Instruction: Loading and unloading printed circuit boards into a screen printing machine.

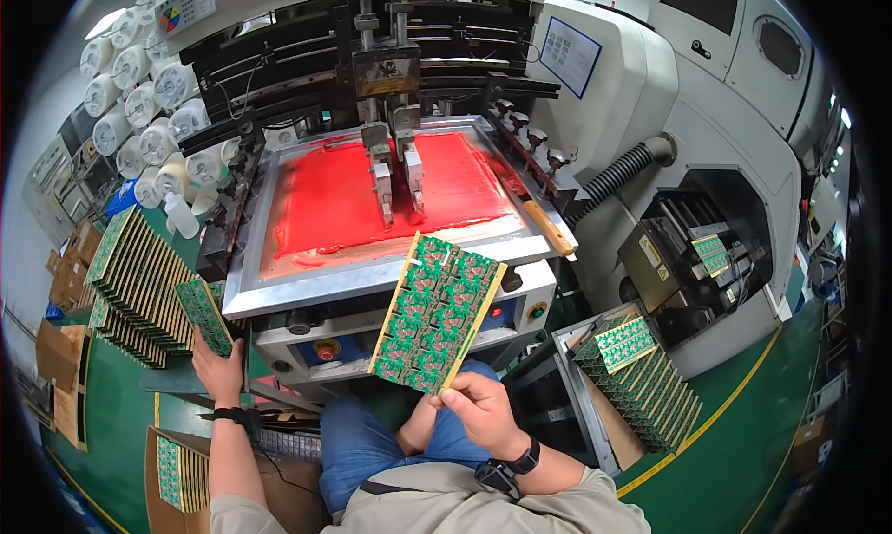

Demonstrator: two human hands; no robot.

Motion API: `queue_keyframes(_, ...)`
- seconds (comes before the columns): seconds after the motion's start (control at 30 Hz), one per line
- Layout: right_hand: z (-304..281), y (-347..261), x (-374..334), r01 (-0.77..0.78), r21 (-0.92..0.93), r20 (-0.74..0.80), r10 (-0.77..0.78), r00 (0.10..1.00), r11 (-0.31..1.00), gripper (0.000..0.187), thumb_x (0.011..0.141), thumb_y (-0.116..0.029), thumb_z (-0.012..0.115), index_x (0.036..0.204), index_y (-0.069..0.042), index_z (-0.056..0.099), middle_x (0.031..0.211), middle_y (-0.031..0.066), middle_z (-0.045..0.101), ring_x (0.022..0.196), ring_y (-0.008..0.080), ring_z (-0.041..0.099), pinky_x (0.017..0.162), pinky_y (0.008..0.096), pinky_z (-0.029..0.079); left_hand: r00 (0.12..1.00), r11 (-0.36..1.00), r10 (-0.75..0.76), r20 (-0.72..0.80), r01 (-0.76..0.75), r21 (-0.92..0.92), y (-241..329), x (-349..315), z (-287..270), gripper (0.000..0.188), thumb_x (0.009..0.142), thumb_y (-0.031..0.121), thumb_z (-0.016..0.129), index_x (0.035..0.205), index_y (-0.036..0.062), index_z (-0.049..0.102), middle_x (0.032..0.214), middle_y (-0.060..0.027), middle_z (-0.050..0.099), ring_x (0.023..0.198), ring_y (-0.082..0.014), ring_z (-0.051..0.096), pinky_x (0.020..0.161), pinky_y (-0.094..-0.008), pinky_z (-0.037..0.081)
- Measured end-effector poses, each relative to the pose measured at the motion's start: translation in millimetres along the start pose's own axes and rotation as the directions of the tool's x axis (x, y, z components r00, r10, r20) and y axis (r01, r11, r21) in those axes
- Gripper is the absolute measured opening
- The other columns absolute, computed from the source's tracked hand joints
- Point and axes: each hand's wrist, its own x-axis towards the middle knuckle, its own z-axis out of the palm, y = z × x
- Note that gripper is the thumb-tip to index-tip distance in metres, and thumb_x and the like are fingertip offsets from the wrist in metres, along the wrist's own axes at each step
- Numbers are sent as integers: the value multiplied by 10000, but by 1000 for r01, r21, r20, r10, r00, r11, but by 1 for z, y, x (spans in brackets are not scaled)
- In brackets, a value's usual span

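Note:
My right hand [483, 410] pinches a green circuit board panel [439, 315] by its lower corner, thumb on top. The panel has yellowish edge strips and copper-coloured patterns, and it is held tilted in front of the printing machine. At the left, my left hand [219, 369] has its fingers on the lower end of a second circuit board panel [204, 317], which stands on edge beside a large stack of like panels [149, 279]. Part of the left hand's grip is hidden behind that panel.
Ahead is a screen frame [325, 297] spread with red paste [334, 195]; a wooden-handled spatula [548, 227] lies on its right edge. More panels fill a rack [641, 376] at right and a carton [181, 474] at lower left. A cord runs from my left wrist strap [240, 417].

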Motion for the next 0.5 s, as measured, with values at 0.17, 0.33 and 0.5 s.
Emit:
queue_keyframes(0.17, 0, -2, -2, -1, 16, 0, 1, 1000, 1000, 130, 1023, -50, 592, 1082, 36, 669, 987, 95, 744, 920, 141, 705, 835, 277, 563, 995, 998, 61, -74, -59, 30, -6, -2, 4, 957, 793, 338, 846, 1560, 86, 331, 1431, -216, 508, 1245, -438, 496, 1060, -504, 406)
queue_keyframes(0.33, -2, -2, -4, 6, 13, 13, -7, 1000, 1000, 132, 1023, -50, 592, 1086, 36, 669, 990, 94, 743, 922, 140, 706, 837, 275, 563, 997, 999, 47, -59, -46, 19, -1, -3, 2, 955, 794, 338, 846, 1556, 76, 333, 1438, -218, 503, 1245, -440, 494, 1061, -505, 404)
queue_keyframes(0.5, -2, -2, -5, 8, 2, 25, -8, 1000, 1000, 135, 1023, -54, 594, 1087, 37, 671, 993, 96, 744, 920, 140, 709, 833, 275, 565, 1000, 1000, -9, 4, 9, 1, 3, -2, -3, 950, 799, 293, 848, 1551, 39, 326, 1507, -233, 463, 1324, -436, 469, 1113, -491, 378)
